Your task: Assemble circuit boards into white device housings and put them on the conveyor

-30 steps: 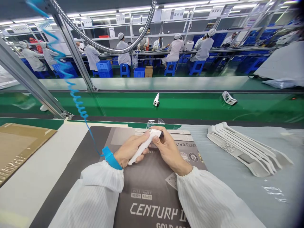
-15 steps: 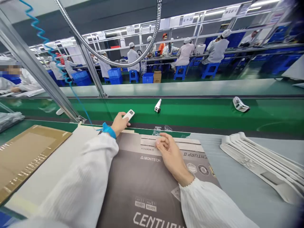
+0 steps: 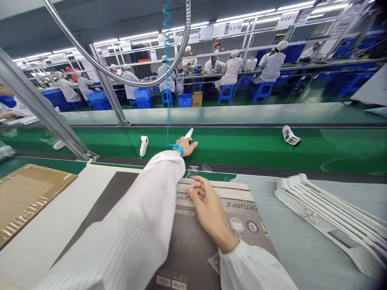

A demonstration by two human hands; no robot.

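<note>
My left hand point(image 3: 187, 146), with a blue wrist strap point(image 3: 178, 150), reaches over the green belt with its thumb spread. It is at the lower end of a white handheld device point(image 3: 189, 133), which it partly covers; a firm hold does not show. Another white handheld device point(image 3: 144, 146) lies on the belt to the left. Above the printed cardboard point(image 3: 193, 237), my right hand point(image 3: 208, 205) is closed in a loose pinch, and anything between its fingertips is hidden. Small clear plastic pieces point(image 3: 192, 170) lie just beyond the right fingertips.
Long white plastic parts point(image 3: 329, 221) lie stacked at right. A white device point(image 3: 291, 135) rests farther along the belt. Brown cardboard point(image 3: 33, 197) lies at left. A metal post point(image 3: 45, 100) and a flexible metal hose point(image 3: 121, 76) cross the view. Several people sit at far benches.
My left hand has let go of the handheld device, which now lies on the belt, and moved right to the other device. The view has shifted; my right hand keeps its pose.
</note>
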